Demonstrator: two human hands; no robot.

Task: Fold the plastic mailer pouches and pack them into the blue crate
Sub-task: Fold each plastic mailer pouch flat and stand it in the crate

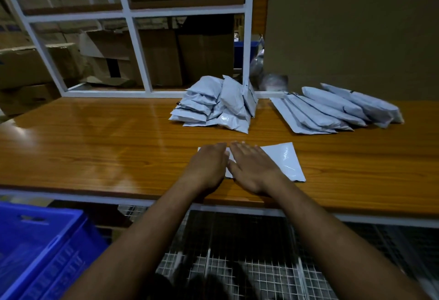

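Head view: my left hand point(209, 164) and right hand point(253, 166) press flat, grip wide, on the pouch point(282, 159) at the surface's point(95, 138) near edge. Likely light, limp, slick; I'd pinch its free right edge.

The scene is viewed from a single head-worn, wide-angle camera. It is aimed forward and down, close above the surface point(95, 138), which fills mid-frame.
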